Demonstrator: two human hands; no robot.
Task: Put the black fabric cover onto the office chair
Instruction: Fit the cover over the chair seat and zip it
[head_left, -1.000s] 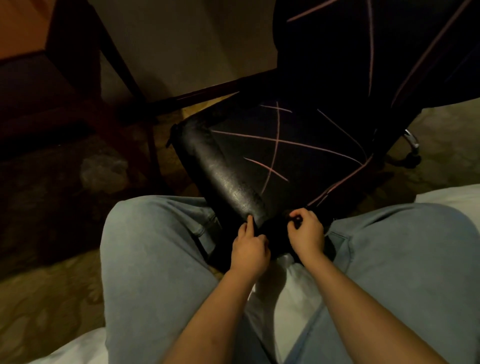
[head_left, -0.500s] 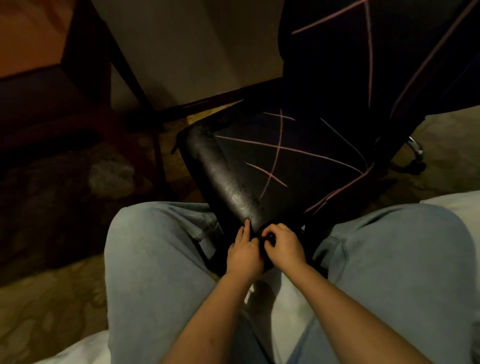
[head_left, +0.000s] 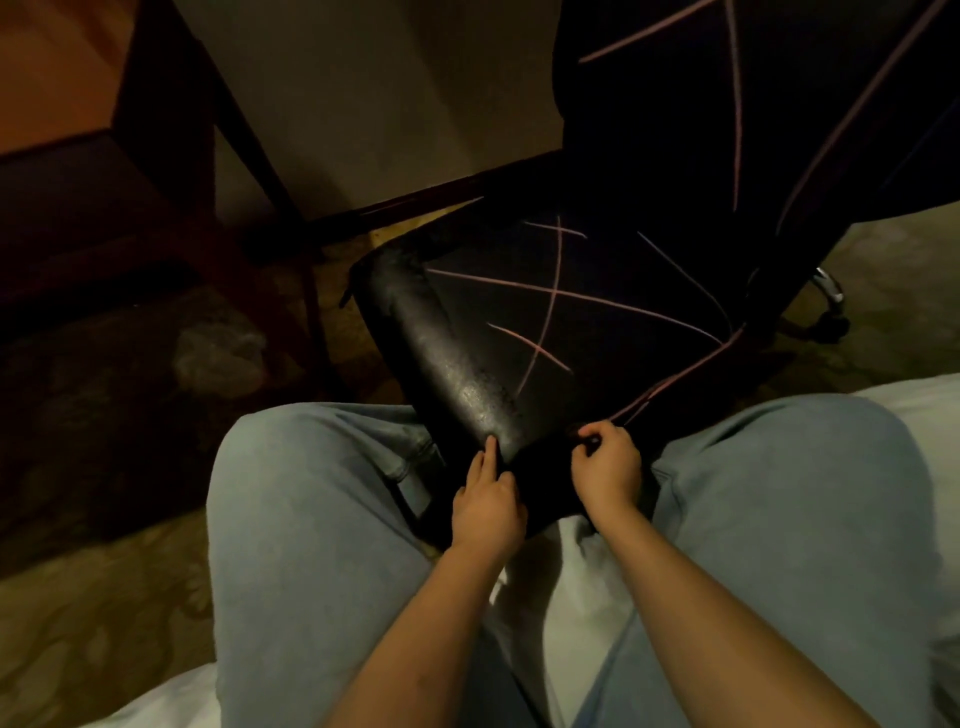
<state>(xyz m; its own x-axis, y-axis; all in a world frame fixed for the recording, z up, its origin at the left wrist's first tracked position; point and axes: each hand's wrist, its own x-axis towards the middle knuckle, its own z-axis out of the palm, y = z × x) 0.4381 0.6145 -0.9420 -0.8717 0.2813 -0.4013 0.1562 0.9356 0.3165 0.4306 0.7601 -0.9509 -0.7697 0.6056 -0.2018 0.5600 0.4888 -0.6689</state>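
Observation:
The office chair (head_left: 447, 358) stands between my knees, its worn black leather left edge bare. A black fabric cover (head_left: 613, 291) with thin pink lines lies over the seat and the backrest. At the seat's near corner my left hand (head_left: 485, 501) pinches the cover's dark hem, two fingers stretched along the leather. My right hand (head_left: 605, 470) grips the same hem a little to the right, fingers curled round the fabric. The hem between the hands hangs down over the seat front.
A dark wooden table leg (head_left: 280, 218) stands left of the chair, with a crumpled pale bag (head_left: 218, 353) on the patterned carpet below. A chrome chair base arm (head_left: 831, 291) shows at right. I sit on a white bed (head_left: 561, 587), knees in light jeans.
My right hand, which was next to the left half a second ago, has slid right along the hem, spreading the fabric. The left hand stays at the corner.

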